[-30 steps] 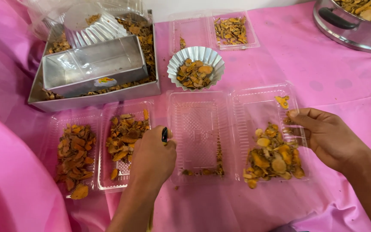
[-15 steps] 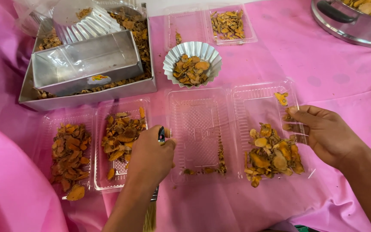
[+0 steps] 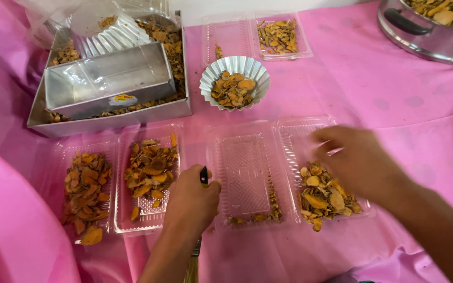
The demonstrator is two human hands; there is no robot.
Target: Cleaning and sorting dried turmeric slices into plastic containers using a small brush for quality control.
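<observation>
Pink cloth (image 3: 394, 105) covers the whole table, creased toward the near edge. At the far left sits a large metal tray (image 3: 111, 123) scattered with dried orange-brown slices; a smaller steel box (image 3: 106, 78) rests inside it, and a fluted foil dish (image 3: 112, 35) lies behind that. A round steel pot (image 3: 425, 39) holding more slices pokes in at the far right corner.

Near the front, an open clear clamshell (image 3: 268, 173) lies flat with two halves side by side: its left half is almost bare apart from a few slices along the near edge, and its right half holds a heap of slices (image 3: 326, 196). To its left lies a second clamshell (image 3: 116, 183), both halves filled. A third, smaller one (image 3: 258, 36) lies at the back, and in front of it stands a fluted foil cup (image 3: 234, 81) of slices.

The right hand (image 3: 357, 160) hovers over the heaped half, blurred, fingers curled downward; I cannot tell whether they pinch anything. The left hand (image 3: 192, 202) rests between the two near clamshells, fingers closed around a small black-tipped tool (image 3: 204, 175) sticking up out of the fist.
</observation>
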